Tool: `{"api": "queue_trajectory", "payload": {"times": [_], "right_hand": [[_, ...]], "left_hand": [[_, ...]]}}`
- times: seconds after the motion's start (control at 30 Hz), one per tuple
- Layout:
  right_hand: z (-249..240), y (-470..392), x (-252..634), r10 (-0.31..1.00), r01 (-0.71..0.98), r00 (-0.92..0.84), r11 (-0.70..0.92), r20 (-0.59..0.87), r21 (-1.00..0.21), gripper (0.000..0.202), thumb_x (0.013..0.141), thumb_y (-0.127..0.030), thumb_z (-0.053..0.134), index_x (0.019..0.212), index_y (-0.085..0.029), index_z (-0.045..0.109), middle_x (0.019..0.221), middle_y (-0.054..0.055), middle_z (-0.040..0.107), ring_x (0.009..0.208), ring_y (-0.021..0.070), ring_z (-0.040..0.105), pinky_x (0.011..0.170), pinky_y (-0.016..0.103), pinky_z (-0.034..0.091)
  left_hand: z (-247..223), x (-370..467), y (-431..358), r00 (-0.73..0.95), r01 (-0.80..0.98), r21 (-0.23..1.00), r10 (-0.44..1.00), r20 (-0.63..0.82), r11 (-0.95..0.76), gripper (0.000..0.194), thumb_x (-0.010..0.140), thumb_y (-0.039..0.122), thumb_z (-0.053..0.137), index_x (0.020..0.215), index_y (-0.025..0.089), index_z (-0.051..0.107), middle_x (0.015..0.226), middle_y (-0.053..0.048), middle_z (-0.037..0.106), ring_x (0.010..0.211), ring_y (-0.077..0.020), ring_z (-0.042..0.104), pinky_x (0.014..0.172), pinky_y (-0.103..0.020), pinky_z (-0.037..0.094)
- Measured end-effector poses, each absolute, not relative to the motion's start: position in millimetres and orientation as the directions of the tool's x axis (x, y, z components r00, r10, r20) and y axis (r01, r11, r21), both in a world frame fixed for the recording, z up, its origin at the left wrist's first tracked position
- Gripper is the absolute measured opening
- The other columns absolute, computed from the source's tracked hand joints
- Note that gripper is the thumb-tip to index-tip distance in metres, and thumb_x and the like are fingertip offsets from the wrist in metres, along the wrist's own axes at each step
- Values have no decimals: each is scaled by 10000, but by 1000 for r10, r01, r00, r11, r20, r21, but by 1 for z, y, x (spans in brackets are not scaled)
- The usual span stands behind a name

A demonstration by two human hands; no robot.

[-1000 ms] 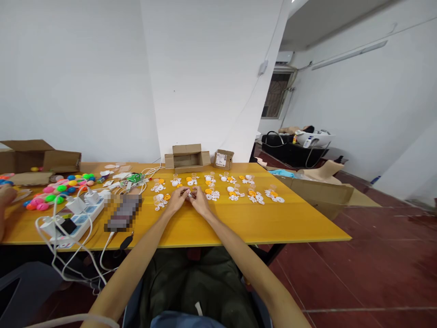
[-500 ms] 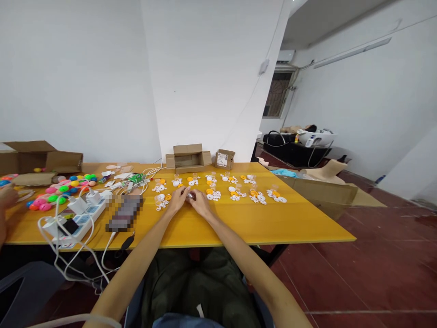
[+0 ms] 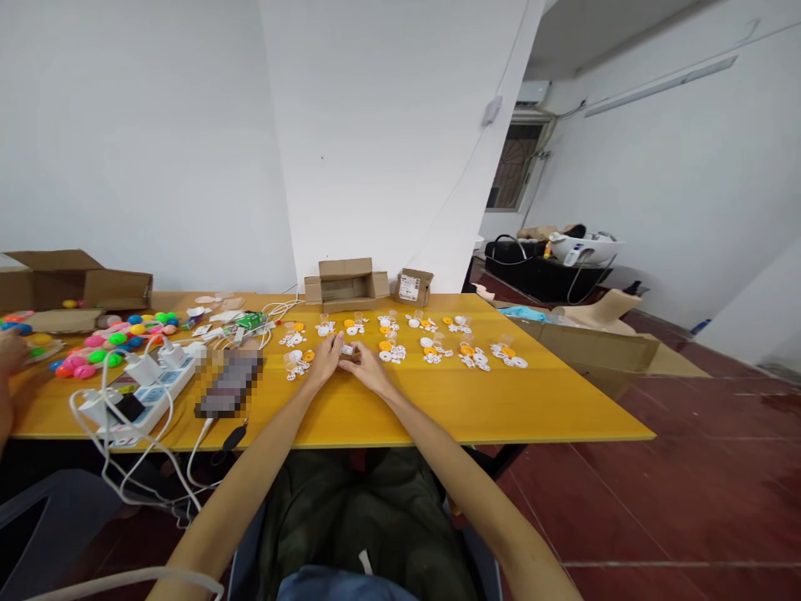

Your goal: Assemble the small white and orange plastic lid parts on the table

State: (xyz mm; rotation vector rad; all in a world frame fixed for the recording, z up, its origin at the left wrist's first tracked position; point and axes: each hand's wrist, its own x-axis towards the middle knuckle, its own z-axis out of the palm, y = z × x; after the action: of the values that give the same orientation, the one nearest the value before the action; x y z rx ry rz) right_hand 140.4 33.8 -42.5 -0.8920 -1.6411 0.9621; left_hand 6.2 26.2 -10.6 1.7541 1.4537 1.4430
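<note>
My left hand (image 3: 326, 357) and my right hand (image 3: 368, 366) meet over the table's middle, fingers closed around a small clear-and-white piece (image 3: 347, 349). It looks like a little see-through cup with white parts in it, but the fingers cover much of it. Around the hands lie several small groups of parts. Each has white perforated discs (image 3: 392, 354), an orange wheel (image 3: 309, 356) and a clear plastic cup (image 3: 291, 360). One such group lies just left of my left hand, another just beyond my right hand.
A cardboard box (image 3: 346, 269) and a smaller labelled box (image 3: 413, 286) stand at the back. On the left are a power strip (image 3: 150, 399) with cables, a blurred-out device (image 3: 229, 382) and colourful balls (image 3: 117, 340). Another person's hand (image 3: 11, 355) shows at the far left edge.
My right hand has opened slightly away from my left, so more of the small piece shows between them. At far left, the other person's hand has shifted and a yellow item now shows beside it.
</note>
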Motion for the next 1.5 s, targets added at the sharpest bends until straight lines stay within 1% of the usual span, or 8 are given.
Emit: {"api": "queue_trajectory", "payload": {"times": [0.1, 0.27, 0.37, 0.7, 0.9, 1.13, 1.37, 1.5], "right_hand": [[-43, 34, 140, 893, 10, -250, 388, 374, -921, 306, 696, -325, 754, 947, -241, 600, 863, -22, 697, 796, 175, 663, 797, 341, 543], [-38, 32, 144, 909, -79, -229, 340, 349, -937, 270, 807, -495, 654, 862, -237, 596, 748, -11, 666, 614, 155, 626, 589, 296, 540], [-35, 32, 146, 912, -87, -206, 345, 355, -935, 271, 792, -502, 656, 822, -241, 590, 738, -8, 665, 609, 158, 621, 545, 285, 526], [-37, 40, 148, 896, -94, -217, 375, 386, -922, 257, 703, -357, 730, 909, -245, 626, 975, 16, 703, 839, 176, 660, 763, 321, 562], [-33, 36, 148, 879, -55, -210, 426, 428, -903, 229, 712, -309, 709, 920, -250, 635, 968, 4, 704, 869, 174, 660, 821, 322, 558], [-33, 36, 151, 875, 15, -177, 460, 450, -888, 304, 856, -402, 587, 1109, -261, 679, 955, 26, 698, 799, 183, 649, 748, 323, 569], [-26, 28, 155, 804, 248, 2, 576, 594, -779, 367, 948, -339, 474, 1282, -255, 601, 1115, 82, 671, 993, 222, 630, 939, 375, 514], [-24, 25, 155, 743, 331, 52, 617, 667, -713, 363, 972, -338, 452, 1317, -249, 526, 1171, 93, 641, 1005, 223, 619, 946, 376, 502]], "left_hand": [[-9, 6, 26, -106, 414, 840, 898, 427, -350, 375, 929, 468, 527, 650, 217, 526, 609, 25, 542, 651, -170, 530, 659, -279, 431], [-6, 9, 20, -83, 395, 840, 897, 435, -371, 398, 925, 507, 527, 653, 217, 535, 611, 23, 548, 646, -170, 527, 669, -285, 438], [-6, 11, 18, -65, 394, 843, 904, 422, -366, 409, 922, 521, 527, 651, 215, 535, 617, 21, 548, 650, -169, 523, 668, -286, 431], [-6, 9, 22, -74, 386, 859, 917, 393, -337, 358, 944, 460, 512, 694, 208, 562, 667, 12, 578, 699, -180, 555, 702, -293, 448], [-8, 7, 25, -84, 376, 863, 915, 394, -337, 414, 940, 507, 490, 658, 212, 554, 604, 17, 544, 641, -174, 537, 665, -293, 446], [-13, 4, 29, -141, 361, 878, 912, 385, -314, 477, 897, 602, 508, 597, 232, 497, 522, 30, 440, 616, -179, 510, 632, -298, 439], [-13, 5, 28, -192, 302, 905, 910, 367, -301, 429, 925, 598, 494, 709, 229, 533, 681, -4, 565, 726, -198, 599, 697, -314, 498], [-14, 5, 29, -214, 216, 929, 913, 347, -302, 406, 920, 602, 524, 760, 229, 525, 714, 5, 573, 698, -169, 593, 658, -284, 504]]}}
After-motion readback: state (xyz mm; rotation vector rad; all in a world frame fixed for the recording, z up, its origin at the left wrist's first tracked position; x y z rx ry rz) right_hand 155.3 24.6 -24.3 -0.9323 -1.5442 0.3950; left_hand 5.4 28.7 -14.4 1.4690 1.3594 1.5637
